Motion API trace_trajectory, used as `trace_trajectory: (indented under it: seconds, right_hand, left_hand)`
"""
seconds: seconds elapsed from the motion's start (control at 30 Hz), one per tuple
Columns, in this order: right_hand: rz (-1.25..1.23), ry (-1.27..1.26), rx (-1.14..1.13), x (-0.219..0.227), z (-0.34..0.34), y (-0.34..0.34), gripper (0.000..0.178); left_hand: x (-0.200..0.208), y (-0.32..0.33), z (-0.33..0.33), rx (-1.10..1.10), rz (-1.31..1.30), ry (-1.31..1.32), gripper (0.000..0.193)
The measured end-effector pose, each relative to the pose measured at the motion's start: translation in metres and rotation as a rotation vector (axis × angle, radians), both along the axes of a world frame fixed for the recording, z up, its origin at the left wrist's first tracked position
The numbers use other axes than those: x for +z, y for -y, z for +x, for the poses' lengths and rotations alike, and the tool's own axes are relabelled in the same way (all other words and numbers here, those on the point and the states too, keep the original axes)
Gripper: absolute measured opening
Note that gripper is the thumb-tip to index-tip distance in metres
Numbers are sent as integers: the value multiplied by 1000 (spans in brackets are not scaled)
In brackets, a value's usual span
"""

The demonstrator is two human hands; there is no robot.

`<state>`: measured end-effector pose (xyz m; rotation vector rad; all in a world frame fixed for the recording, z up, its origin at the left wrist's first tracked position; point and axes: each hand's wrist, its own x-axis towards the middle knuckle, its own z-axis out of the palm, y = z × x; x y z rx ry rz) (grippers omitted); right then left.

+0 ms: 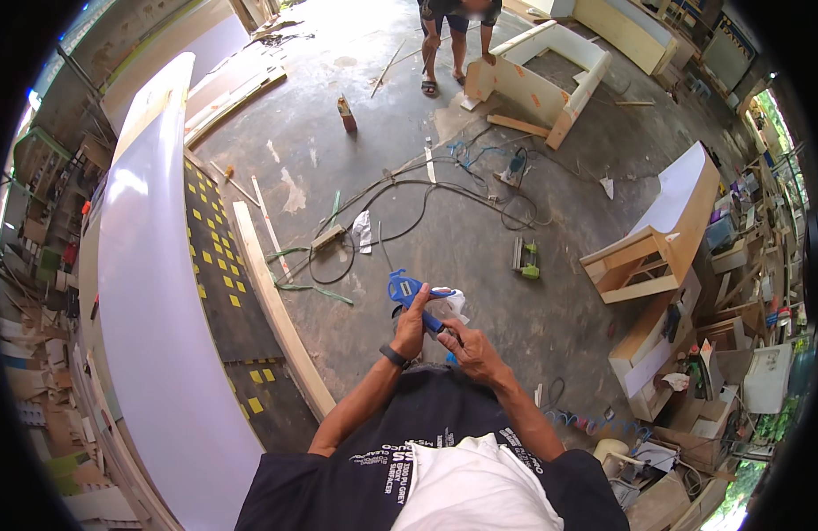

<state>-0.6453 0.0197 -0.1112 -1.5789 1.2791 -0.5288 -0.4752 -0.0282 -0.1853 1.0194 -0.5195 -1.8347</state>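
Just ahead of my body I hold a blue gun-shaped hand tool, whose exact kind I cannot make out. A thin grey rod appears to run from it toward the floor ahead. My left hand is closed round the tool's middle. Farther back and to the right, the fingers of my right hand close on its lower blue part. Something white and crumpled shows just beyond the tool. My palms hide part of the tool.
A long glossy white panel stands at left, beside a wooden beam. Hoses and cables cross the floor ahead. A green-and-grey tool lies right of them. Wooden frames stand at right. Another person bends beside a white frame.
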Motion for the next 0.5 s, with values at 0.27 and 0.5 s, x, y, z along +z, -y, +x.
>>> trace_trajectory:
  seconds: [0.27, 0.5]
  right_hand:
    - [-71, -78, -134, -19, 18, 85, 40]
    - [-55, -301, -329, -63, -23, 107, 44]
  left_hand:
    - [-7, 90, 45, -94, 54, 47, 62]
    - [-59, 130, 111, -33, 275, 237, 46]
